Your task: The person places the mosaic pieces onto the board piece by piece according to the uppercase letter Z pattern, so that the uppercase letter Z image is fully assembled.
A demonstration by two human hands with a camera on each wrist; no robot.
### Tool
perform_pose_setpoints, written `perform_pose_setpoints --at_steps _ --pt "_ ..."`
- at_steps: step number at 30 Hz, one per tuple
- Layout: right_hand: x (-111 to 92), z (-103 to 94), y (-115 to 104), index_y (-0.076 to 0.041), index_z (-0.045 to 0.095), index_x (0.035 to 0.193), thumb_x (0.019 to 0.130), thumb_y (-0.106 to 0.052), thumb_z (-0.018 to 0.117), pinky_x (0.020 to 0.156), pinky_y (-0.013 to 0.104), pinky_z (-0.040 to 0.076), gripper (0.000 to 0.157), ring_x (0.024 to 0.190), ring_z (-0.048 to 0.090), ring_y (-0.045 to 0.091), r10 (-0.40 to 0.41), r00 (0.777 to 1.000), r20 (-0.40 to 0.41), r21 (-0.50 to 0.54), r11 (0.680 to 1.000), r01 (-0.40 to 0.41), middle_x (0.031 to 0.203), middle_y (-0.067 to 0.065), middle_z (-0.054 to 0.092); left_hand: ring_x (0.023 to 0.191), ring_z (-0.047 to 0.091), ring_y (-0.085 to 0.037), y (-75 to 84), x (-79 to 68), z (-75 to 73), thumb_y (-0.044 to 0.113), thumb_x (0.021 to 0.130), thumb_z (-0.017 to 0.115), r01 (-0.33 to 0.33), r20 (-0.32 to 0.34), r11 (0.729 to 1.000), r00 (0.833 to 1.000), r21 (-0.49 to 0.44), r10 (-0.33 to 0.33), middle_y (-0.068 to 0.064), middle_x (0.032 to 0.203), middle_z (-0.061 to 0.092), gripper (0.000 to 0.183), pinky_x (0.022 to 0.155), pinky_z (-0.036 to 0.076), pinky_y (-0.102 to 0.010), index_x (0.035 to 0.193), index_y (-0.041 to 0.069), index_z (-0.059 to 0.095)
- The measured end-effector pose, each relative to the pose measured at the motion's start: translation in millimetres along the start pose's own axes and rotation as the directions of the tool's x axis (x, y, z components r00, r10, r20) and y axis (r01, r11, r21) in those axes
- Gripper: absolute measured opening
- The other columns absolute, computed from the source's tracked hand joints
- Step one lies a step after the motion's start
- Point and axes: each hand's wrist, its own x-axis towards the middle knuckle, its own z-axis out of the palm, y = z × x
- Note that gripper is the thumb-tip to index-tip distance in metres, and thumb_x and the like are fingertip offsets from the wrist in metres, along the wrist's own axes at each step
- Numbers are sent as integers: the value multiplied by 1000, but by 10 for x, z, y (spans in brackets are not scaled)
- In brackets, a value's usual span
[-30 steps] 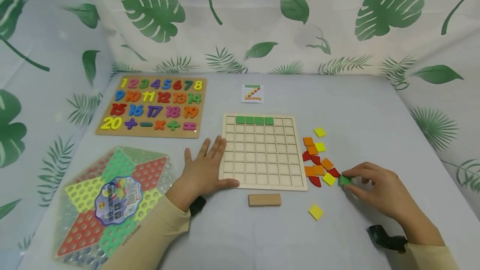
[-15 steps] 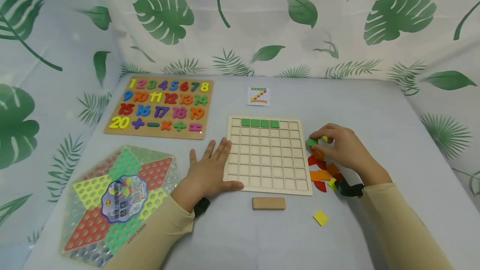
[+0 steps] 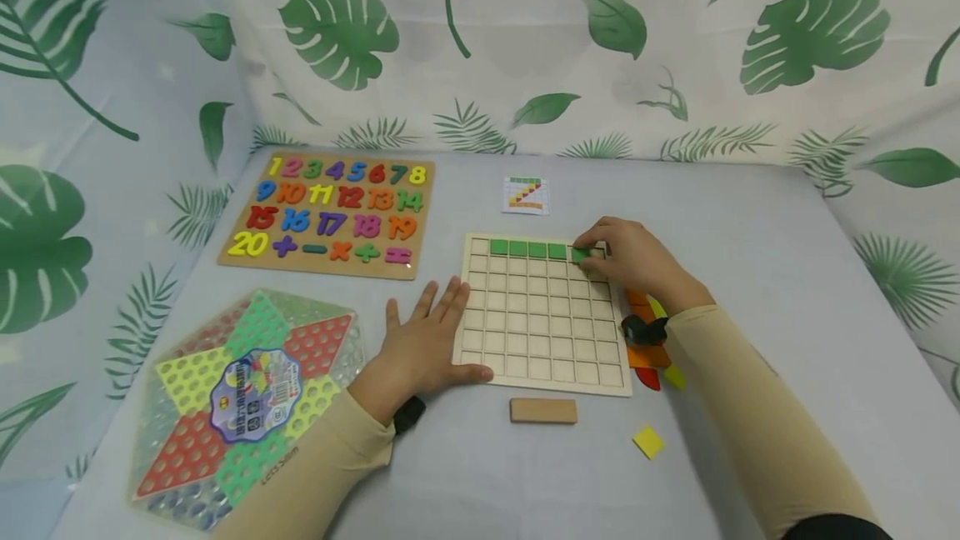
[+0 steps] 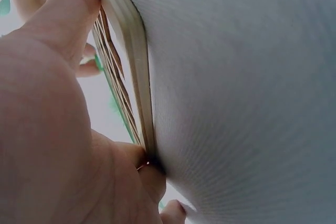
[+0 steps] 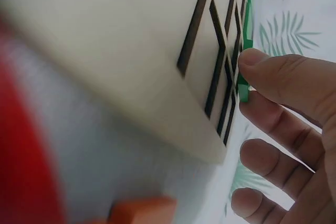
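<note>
A pale wooden grid board (image 3: 542, 315) lies mid-table, with several green square tiles (image 3: 517, 248) set side by side in its top row. My right hand (image 3: 637, 261) pinches one more green tile (image 3: 580, 255) between thumb and index finger, at the top row just right of the others. In the right wrist view the same green tile (image 5: 243, 92) shows at the fingertips, its other fingers loosely bent. My left hand (image 3: 420, 348) lies spread at the board's left edge, fingers straight and thumb at the lower corner; the left wrist view shows thumb and fingers against the board's side (image 4: 137, 72).
Orange, red and yellow pieces (image 3: 648, 357) lie right of the board, partly under the right wrist. A yellow tile (image 3: 648, 442) and a wooden block (image 3: 543, 411) are nearer. A pattern card (image 3: 526, 195) sits behind; a number board (image 3: 326, 215) and a star-patterned game board (image 3: 247, 407) stand left.
My right hand has carried the green tile from beyond the loose pieces, up and leftward, onto the board's top row. The left hand stays at the board's edge; the head view has shifted slightly.
</note>
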Motion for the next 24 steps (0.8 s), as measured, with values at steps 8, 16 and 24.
perform_pose_setpoints --at_steps 8,16,24 --pt "70 10 19 -8 75 125 97 -18 73 95 52 52 30 111 63 32 1 1000 7 -15 1000 -1 125 14 69 165 -4 -29 40 2 3 81 83 64 -8 8 1000 1000 18 8 4 177 -6 123 125 3 -75 169 22 -1" --pt "80 9 21 -8 75 123 95 -18 75 90 50 52 30 103 62 31 10 1000 -10 2 1000 -10 125 13 69 165 -4 -29 28 17 6 82 83 63 -5 2 1000 1000 28 5 4 177 -7 124 125 3 -75 169 21 -2" --pt "-9 33 73 -9 73 128 97 -24 74 92 50 52 34 104 57 32 56 998 -16 13 998 -56 127 14 66 165 -4 -29 -3 16 12 81 83 64 6 -1 1000 1000 19 -6 4 177 -6 123 124 2 -75 169 21 0"
